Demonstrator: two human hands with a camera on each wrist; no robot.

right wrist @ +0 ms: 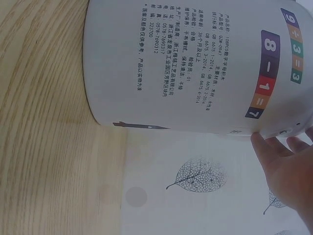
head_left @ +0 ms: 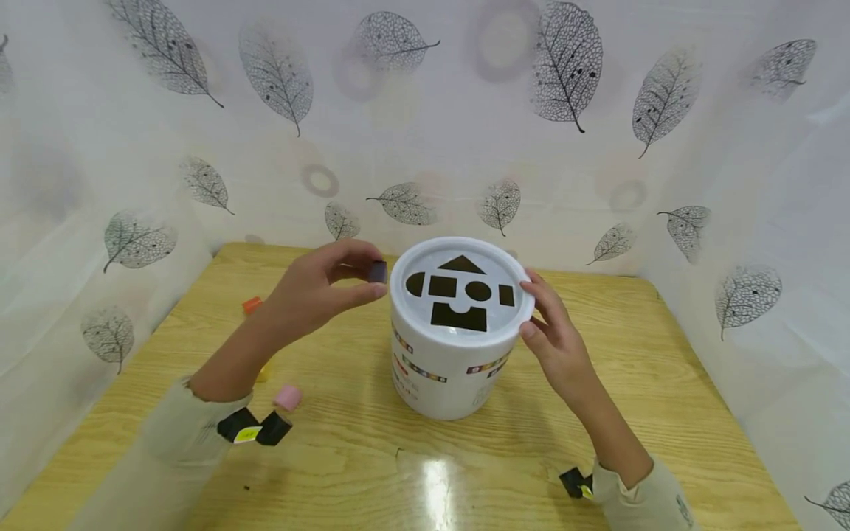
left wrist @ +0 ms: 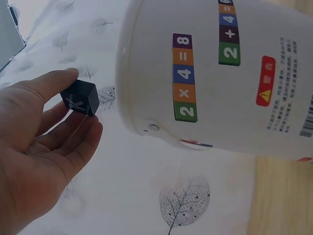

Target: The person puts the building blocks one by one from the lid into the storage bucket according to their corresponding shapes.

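A white bucket (head_left: 438,376) stands upright on the table, its lid (head_left: 491,335) cut with a triangle, a circle and several other shapes. Left of the rim, my left hand (head_left: 312,284) pinches a dark cube block (head_left: 378,272) between thumb and fingers. The left wrist view shows an X-like mark on this block (left wrist: 80,98), apart from the bucket wall. My right hand (head_left: 561,343) grips the bucket's right edge, fingertips at the lid's rim and thumb lower down. From the right wrist, that hand (right wrist: 288,169) shows against the bucket's upper side.
On the wooden table (head_left: 352,457), a pink block (head_left: 288,398) lies near my left sleeve and an orange block (head_left: 252,304) farther back. A bit of a yellow block (head_left: 264,372) shows beside the left forearm. Leaf-print sheeting (head_left: 425,133) hangs behind and along both sides.
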